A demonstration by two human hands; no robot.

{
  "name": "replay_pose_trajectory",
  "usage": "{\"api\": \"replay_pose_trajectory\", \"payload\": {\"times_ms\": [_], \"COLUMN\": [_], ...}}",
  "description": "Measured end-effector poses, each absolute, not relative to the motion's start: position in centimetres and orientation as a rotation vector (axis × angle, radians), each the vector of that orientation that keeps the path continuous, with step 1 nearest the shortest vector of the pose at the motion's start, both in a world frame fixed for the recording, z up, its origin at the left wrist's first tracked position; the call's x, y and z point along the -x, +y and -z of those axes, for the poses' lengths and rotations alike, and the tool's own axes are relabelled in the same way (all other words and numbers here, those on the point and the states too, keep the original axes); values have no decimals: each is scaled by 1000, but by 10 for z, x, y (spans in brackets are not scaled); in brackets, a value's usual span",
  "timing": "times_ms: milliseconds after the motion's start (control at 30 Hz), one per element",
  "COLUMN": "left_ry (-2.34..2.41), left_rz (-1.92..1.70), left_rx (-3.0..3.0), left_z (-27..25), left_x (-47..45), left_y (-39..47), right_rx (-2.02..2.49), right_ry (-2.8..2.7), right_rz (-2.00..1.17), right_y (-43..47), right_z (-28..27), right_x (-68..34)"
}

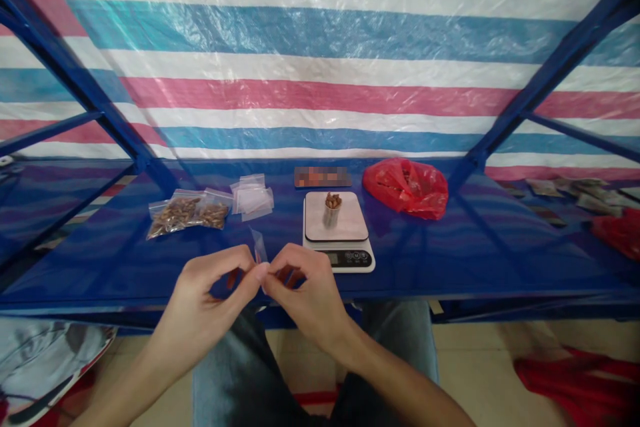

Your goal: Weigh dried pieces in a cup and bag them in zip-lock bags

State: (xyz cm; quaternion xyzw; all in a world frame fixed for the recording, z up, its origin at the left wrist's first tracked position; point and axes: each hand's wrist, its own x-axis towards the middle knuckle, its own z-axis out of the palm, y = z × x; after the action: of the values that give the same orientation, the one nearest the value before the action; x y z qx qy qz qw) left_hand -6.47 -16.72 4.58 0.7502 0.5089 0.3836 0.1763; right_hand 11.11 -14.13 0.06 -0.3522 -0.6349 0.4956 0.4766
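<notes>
My left hand (pixel 217 290) and my right hand (pixel 307 293) meet in front of me, each in a thumb-and-finger pinch. Between the fingertips is a small clear zip bag (pixel 258 245), standing upright and seen nearly edge-on. Its lower part is hidden by my fingers. Just beyond my right hand stands a white kitchen scale (pixel 313 230). On its plate is a small cup (pixel 331 215) heaped with brown pieces (pixel 333 199), too small to name. To the left lie several filled zip bags (pixel 185 212) of similar brown pieces, beside a loose stack of flat zip bags (pixel 253 197).
A red plastic bag (pixel 407 188) sits right of the scale, and a flat blurred-out item (pixel 323 177) lies behind it. The blue table (pixel 450 260) has blue metal frame bars (pixel 525 103) at both sides. A striped plastic sheet (pixel 320 100) hangs behind.
</notes>
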Motion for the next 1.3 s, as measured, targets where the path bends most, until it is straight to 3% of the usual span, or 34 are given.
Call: {"api": "replay_pose_trajectory", "payload": {"times_ms": [300,567,1300], "left_ry": [1279,1206,1072], "left_rz": [-881,-1029,-1044], "left_rx": [-1764,-1660,-1804], "left_z": [-40,-54,-61], "left_x": [75,70,54], "left_y": [-147,-126,-77], "right_rx": [743,824,873], "right_ry": [-1669,-1556,-1504], "right_rz": [-1047,-1164,-1048], "right_y": [-137,-117,-93], "right_z": [6,-9,-27], "right_x": [-104,-115,-126]}}
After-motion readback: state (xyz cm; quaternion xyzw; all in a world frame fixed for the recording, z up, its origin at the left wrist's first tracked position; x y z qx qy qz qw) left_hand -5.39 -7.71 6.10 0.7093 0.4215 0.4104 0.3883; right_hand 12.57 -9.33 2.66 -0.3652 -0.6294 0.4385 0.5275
